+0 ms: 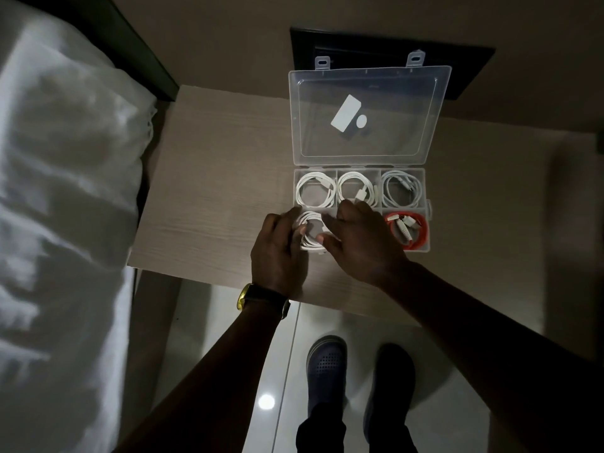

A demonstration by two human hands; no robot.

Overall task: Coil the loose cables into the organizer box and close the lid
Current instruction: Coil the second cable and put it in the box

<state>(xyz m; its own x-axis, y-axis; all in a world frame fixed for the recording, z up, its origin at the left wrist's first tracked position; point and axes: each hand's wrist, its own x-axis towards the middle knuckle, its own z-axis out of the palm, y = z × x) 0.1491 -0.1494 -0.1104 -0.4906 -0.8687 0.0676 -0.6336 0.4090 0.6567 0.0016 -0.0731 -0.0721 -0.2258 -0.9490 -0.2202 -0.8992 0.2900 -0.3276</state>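
Note:
A clear plastic organizer box (426, 191) lies on a pale wooden table, its lid (369, 112) swung open and standing toward the back. Three far compartments each hold a coiled white cable (316, 190). The near right compartment holds a red cable (412, 230) with white plugs. In the near left compartment sits another coiled white cable (310, 230). My left hand (277, 253) and my right hand (359, 243) both rest on that coil, fingers pressing it from either side. The near middle compartment is hidden under my right hand.
A bed with white bedding (65, 191) runs along the left, close to the table's (212, 191) left edge. A dark framed panel (474, 67) stands behind the lid. My feet in dark shoes (327, 364) stand on a glossy floor below the table's front edge.

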